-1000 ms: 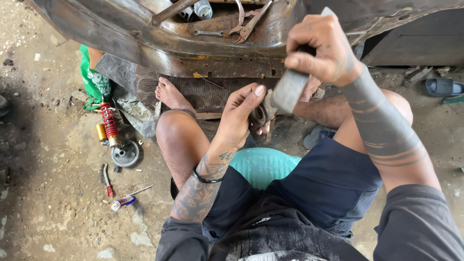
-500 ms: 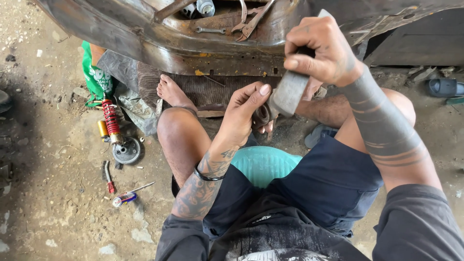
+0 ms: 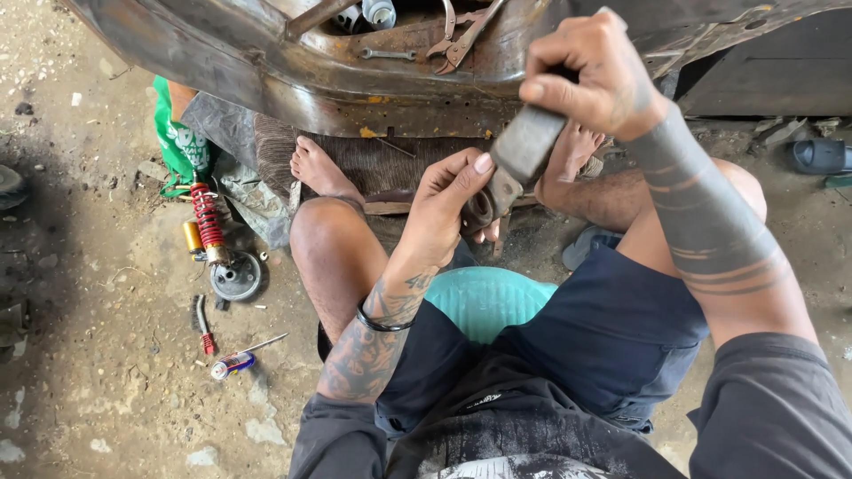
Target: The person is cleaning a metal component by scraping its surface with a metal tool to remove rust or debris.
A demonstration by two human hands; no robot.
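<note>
Below the rusty body shell's [image 3: 266,84] front edge, over the knees, the right hand [image 3: 590,75] grips a grey tool handle [image 3: 524,146] while left hand [image 3: 448,208] fingers pinch its round lower end, apparently mid-adjustment.

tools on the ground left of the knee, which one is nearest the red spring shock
The wire brush with the red handle tip; the spray can lies farther from the shock.

The lower end of the grey metal bar [image 3: 522,153] is hidden behind the left hand [image 3: 444,213]; what it meets there cannot be told. The right hand [image 3: 590,75] covers its upper end. Above the bar, the rusty metal shell [image 3: 266,80] and 1 pair of pliers [image 3: 461,35] are cut off by the top edge.
</note>
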